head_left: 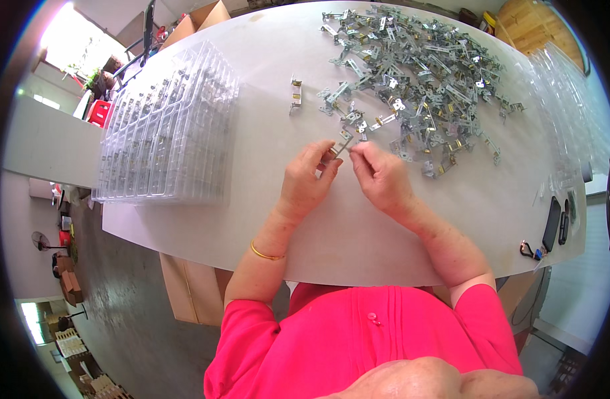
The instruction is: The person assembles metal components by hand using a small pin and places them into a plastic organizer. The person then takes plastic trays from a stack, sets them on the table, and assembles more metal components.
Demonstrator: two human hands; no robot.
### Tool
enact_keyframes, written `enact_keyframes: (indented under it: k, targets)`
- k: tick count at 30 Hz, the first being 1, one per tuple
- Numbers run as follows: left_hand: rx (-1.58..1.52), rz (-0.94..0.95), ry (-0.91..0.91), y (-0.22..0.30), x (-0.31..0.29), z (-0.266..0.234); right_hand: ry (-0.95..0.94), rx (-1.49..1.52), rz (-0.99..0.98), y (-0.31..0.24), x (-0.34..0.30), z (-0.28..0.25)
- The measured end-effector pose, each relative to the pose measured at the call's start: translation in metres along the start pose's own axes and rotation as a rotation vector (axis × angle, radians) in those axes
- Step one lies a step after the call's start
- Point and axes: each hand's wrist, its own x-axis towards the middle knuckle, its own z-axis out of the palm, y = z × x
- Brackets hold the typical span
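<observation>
Silver metal bracket [345,145] in play, just on our side of the heap of fittings [418,73]! Our left hand [307,176] has it pinched between thumb and curled fingers; our right hand [388,179] comes in beside it, thumb and fingertips drawn together, though whether they grip anything we can't tell. Steady left pinch, we'd say, light right fingertips, and room from the heap so nothing snags.
</observation>
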Motion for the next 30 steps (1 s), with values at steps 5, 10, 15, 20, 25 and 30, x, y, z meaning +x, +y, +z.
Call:
enact_keyframes:
  k: [5,10,15,20,25,30]
  targets:
    - [0.056,0.060,0.030,-0.001,-0.002,0.002,0.005,-0.003,-0.087,-0.003,0.002,0.000]
    - [-0.058,-0.209,0.076,0.003,0.000,-0.005,-0.034,0.074,0.089,0.002,-0.003,0.002]
    - [0.109,-0.341,0.070,-0.006,0.004,-0.017,-0.026,0.141,0.121,0.004,-0.007,0.008]
    - [0.241,-0.333,0.020,-0.010,0.005,-0.016,-0.065,0.190,0.225,0.008,-0.010,0.010]
    - [0.381,-0.225,0.001,-0.022,0.002,-0.012,-0.097,0.240,0.266,0.014,-0.012,0.016]
    - [0.462,-0.103,0.078,-0.025,0.001,-0.016,-0.115,0.215,0.251,0.013,-0.011,0.020]
